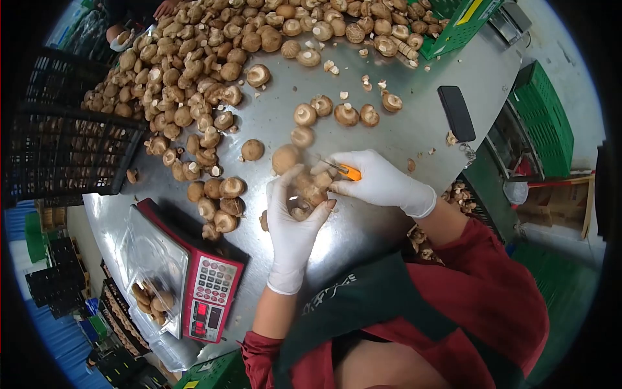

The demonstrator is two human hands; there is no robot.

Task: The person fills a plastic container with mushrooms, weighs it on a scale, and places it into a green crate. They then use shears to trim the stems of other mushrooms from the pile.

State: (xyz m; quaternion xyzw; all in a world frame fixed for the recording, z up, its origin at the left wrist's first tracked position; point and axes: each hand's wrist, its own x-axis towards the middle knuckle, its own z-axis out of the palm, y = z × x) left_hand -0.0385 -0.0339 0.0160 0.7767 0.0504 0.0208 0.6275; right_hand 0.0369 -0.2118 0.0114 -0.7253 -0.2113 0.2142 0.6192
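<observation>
My left hand (289, 223), in a white glove, curves its fingers and thumb around brown mushrooms (313, 192), which are partly blurred and overlap the fingers. In my gloved right hand (379, 180) is a small orange-handled knife (350, 172), its blade pointing left toward those mushrooms. Just beyond the left fingertips lies a round mushroom cap (285, 159). Another mushroom (302, 136) rests a little farther up the steel table (408, 149).
A large mushroom heap (201, 71) covers the far left, beside black crates (71, 152). On the left, a red digital scale (210, 292) carries bagged mushrooms (154, 301). At right lies a phone (457, 113); a green crate (463, 29) stands behind. Another person's hand (165, 8) shows at the top.
</observation>
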